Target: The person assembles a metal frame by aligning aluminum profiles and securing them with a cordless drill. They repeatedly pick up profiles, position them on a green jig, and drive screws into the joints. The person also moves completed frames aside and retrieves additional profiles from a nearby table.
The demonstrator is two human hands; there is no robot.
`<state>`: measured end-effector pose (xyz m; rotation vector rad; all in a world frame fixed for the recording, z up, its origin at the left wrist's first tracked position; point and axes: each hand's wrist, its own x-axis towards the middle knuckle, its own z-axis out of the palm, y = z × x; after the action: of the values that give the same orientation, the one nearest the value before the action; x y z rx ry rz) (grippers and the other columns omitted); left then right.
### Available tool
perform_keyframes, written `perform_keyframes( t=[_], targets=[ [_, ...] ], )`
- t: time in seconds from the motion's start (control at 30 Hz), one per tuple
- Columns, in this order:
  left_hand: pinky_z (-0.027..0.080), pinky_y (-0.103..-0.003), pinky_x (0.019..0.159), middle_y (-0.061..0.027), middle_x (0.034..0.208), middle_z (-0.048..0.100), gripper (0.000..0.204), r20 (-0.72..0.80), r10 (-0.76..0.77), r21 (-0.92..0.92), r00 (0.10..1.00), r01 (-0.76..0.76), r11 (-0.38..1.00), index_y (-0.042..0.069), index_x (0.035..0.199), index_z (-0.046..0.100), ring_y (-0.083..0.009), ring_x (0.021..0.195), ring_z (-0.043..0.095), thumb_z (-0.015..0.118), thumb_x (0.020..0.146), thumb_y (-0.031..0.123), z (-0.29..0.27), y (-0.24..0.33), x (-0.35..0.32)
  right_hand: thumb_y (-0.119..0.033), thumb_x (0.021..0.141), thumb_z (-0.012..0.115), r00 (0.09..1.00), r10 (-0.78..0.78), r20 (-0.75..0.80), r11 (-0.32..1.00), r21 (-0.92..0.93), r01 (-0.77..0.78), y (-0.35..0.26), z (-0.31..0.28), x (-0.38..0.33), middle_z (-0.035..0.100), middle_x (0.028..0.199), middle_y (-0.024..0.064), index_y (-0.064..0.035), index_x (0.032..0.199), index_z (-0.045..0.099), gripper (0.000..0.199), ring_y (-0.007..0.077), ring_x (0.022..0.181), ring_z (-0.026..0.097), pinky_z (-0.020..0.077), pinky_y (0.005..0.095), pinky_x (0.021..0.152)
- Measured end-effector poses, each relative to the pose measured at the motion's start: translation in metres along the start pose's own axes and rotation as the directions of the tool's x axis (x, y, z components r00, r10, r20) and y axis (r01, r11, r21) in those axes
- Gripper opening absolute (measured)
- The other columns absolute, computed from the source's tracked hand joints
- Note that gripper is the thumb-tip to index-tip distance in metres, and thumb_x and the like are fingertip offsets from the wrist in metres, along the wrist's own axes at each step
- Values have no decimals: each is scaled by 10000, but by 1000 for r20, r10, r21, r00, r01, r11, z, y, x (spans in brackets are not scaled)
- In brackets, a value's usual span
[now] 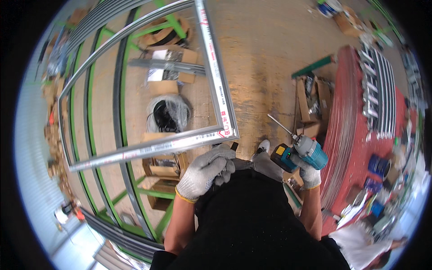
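Black-clad torso and thigh fill the lower centre. Left hand [204,173], in a grey knit glove, has its fingers [220,155] curled together over the near corner of the aluminium frame [216,76], pressing down on it just above the knee. Right hand [308,173], gloved alike, has its fingers wrapped tight on the grip of the teal cordless drill [301,153]. Drill's long axis runs lower right to upper left; its thin bit [280,124] points up-left toward the frame corner, clear of it. Frame lies flat across a green metal rack [92,112], its long sides running away from the person. Cardboard boxes [173,67] sit beneath. Red counter [355,135] stands to the right.
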<state>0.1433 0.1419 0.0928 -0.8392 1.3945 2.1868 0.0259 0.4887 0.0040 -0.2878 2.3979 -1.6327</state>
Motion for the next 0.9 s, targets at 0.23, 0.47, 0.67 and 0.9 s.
perform_keyframes(
  t=[0.23,0.47,0.67,0.9],
  targets=[
    [513,-230,599,-134,959,735,291,307,-169,120,937,138,983,-42,1263,639,-150,757,687,523,1076,148,-43,34,12,-26,750,849,985,-37,-171,922,-387,-32,-35,53,-91,745,1058,51,-89,1095,765,361,225,932,721,586,323,817],
    [529,-236,609,-160,998,753,256,484,-146,310,863,-14,951,-52,1263,613,-140,753,694,539,1072,101,-51,51,24,-146,756,854,953,239,-187,847,-440,-298,-62,105,-158,715,1113,50,-133,1171,717,437,245,1020,686,554,357,884],
    [517,-251,573,-187,963,749,246,487,-125,168,865,48,985,-54,1221,642,-191,741,706,615,1036,106,-66,45,33,-169,702,959,968,111,-223,797,-561,-221,-97,127,-174,769,1133,63,-105,1203,758,544,246,1020,736,584,337,892],
    [485,-292,634,-168,1027,700,277,512,10,-239,859,131,962,-21,1270,656,-245,834,655,658,1012,79,-81,30,43,-120,730,925,915,124,-383,949,-224,-223,-104,156,-175,786,1053,90,-62,1099,781,400,252,933,770,604,341,827]
  ],
)
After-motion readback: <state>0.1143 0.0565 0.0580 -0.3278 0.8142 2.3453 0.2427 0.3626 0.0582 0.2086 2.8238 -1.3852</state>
